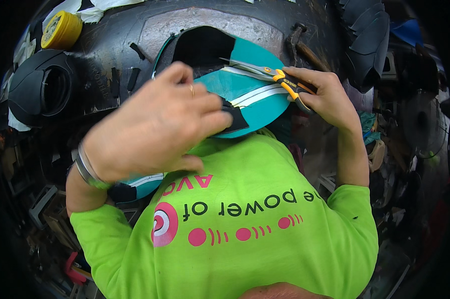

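Observation:
My left hand [157, 124] grips a curved teal sheet [245, 97] with white stripes and a black layer, pressing it from above at its near edge. My right hand [327, 94] holds scissors [264, 74] with orange and black handles. The blades lie open across the teal sheet's white stripes, pointing left. The sheet rests against my chest, over my bright green shirt [245, 219]. A metal bangle sits on my left wrist.
A dark, worn work surface [135, 40] lies beyond the sheet, with black strips scattered on it. A yellow round tin [61, 30] stands far left, above a black moulded part [40, 87]. Stacked black cut pieces [367, 40] sit at the upper right. Clutter fills the floor.

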`<state>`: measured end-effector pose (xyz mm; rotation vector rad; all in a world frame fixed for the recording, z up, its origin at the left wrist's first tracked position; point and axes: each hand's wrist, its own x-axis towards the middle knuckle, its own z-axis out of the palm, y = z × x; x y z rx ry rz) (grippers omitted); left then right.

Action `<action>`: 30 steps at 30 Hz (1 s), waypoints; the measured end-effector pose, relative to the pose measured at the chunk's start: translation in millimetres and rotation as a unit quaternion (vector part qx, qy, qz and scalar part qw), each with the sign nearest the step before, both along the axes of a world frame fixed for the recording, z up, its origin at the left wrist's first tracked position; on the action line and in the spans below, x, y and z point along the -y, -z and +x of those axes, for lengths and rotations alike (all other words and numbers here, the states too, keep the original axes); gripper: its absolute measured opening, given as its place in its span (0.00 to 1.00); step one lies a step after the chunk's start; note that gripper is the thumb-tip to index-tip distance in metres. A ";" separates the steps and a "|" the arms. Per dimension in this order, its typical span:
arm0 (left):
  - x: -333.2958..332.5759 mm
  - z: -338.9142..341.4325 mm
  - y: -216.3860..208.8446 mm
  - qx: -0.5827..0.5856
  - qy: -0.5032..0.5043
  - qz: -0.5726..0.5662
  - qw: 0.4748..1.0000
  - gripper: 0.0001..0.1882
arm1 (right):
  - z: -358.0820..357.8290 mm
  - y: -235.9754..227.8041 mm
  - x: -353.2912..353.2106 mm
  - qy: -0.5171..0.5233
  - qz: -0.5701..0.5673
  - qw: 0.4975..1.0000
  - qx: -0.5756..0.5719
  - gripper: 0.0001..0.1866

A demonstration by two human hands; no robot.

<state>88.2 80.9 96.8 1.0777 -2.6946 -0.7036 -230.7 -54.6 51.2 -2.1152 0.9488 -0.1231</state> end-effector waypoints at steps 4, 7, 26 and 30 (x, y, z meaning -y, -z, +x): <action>-13.4 -3.5 27.4 0.097 -0.050 -0.204 0.973 0.14 | -14.3 -1.1 -7.7 0.136 0.135 0.979 0.073 0.28; 11.9 15.0 48.6 0.045 -0.108 -0.341 0.933 0.07 | -20.4 -8.9 -11.0 0.159 0.196 0.953 0.165 0.32; 80.3 -13.8 87.7 0.133 -0.252 -0.278 0.918 0.09 | 29.1 2.6 -22.3 0.171 0.231 0.942 0.177 0.29; 78.2 -13.9 73.8 0.053 -0.229 -0.301 0.924 0.06 | 21.3 12.6 -23.8 0.201 0.281 0.912 0.222 0.30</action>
